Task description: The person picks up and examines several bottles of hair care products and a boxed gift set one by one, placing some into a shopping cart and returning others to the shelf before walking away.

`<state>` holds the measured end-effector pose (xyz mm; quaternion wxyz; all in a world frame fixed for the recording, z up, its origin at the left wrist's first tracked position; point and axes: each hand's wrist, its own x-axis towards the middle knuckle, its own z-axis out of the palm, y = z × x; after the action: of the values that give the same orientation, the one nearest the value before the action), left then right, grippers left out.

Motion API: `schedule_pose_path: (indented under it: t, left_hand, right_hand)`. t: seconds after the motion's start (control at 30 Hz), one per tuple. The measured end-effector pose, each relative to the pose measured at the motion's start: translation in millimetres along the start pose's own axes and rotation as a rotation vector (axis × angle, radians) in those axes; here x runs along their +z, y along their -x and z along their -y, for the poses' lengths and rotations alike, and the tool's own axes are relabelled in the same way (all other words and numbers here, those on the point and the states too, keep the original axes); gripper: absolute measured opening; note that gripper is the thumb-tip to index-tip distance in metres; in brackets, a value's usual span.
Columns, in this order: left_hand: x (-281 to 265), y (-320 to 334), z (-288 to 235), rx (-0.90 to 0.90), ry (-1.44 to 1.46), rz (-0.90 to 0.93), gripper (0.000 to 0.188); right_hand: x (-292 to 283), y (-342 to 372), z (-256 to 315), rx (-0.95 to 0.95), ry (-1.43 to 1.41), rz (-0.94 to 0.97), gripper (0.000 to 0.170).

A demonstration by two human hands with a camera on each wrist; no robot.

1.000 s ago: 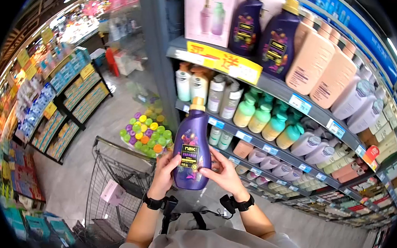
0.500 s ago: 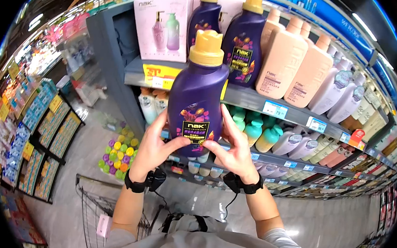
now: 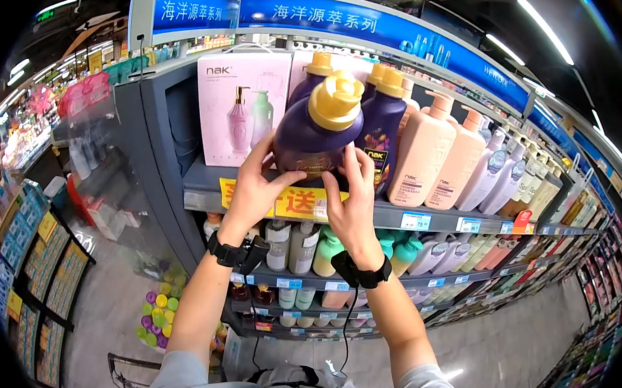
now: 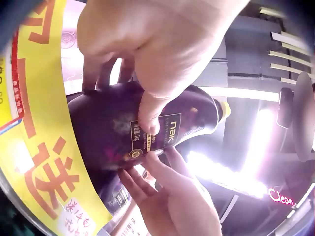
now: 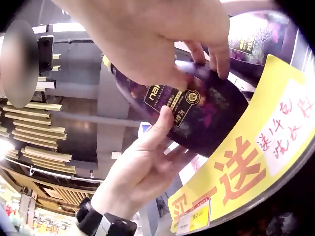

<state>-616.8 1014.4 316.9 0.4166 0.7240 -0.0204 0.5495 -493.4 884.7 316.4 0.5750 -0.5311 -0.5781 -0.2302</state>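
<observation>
A dark purple bottle (image 3: 315,138) with a gold cap and a black "nak" label is held between both hands at the front of the top shelf. My left hand (image 3: 255,194) grips its left side, the thumb (image 4: 150,110) lying across the front by the label. On the other side my right hand (image 3: 355,208) grips it, thumb also at the front. The bottle's base sits just behind the yellow promotion sign (image 4: 44,123) on the shelf edge. In the head view the cap tilts toward me, and the label is largely foreshortened.
Similar purple bottles (image 3: 382,127) stand right behind, with a pink gift box (image 3: 219,119) to the left and peach pump bottles (image 3: 423,155) to the right. Lower shelves hold more bottles (image 3: 303,247). A cart (image 3: 129,372) is at the lower left.
Both hands have carried the purple bottle from in front of my body up and forward to the top shelf. The head view has tilted up, bringing the blue sign into sight.
</observation>
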Motion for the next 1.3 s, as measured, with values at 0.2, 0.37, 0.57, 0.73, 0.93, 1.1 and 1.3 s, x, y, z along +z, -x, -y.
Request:
schedule_pose_path:
  t: [0.2, 0.37, 0.57, 0.73, 0.93, 1.1, 1.3]
  left_hand:
    - [-8.4, -13.5, 14.6, -0.064, -0.061, 0.124, 0.068]
    - [-10.5, -19.2, 31.7, -0.141, -0.133, 0.171, 0.066]
    - [-13.3, -25.4, 38.6, -0.165, -0.052, 0.183, 0.057]
    - [-14.4, -24.2, 37.7, -0.154, -0.236, 0.203, 0.065]
    - [-8.0, 7.9, -6.2, 0.073, -0.523, 0.002, 0.063]
    - [-7.8, 73.1, -31.3, 0.01, -0.498, -0.11, 0.045]
    - [19.2, 178.0, -38.0, -0.338, -0.488, -0.213, 0.038]
  right_hand:
    - [17.2, 12.0, 8.0, 0.085, 0.118, 0.029, 0.078]
    - [27.3, 26.6, 9.7, 0.084, 0.191, 0.07, 0.074]
    - [34.1, 27.4, 20.5, 0.152, 0.147, 0.243, 0.072]
    - [36.5, 31.9, 24.4, 0.11, 0.188, 0.254, 0.079]
    - [13.0, 56.3, 40.0, 0.078, 0.037, 0.202, 0.067]
    - [-11.1, 104.1, 30.7, 0.129, -0.104, 0.242, 0.056]
    - [-30.9, 189.2, 15.6, 0.393, -0.331, 0.456, 0.052]
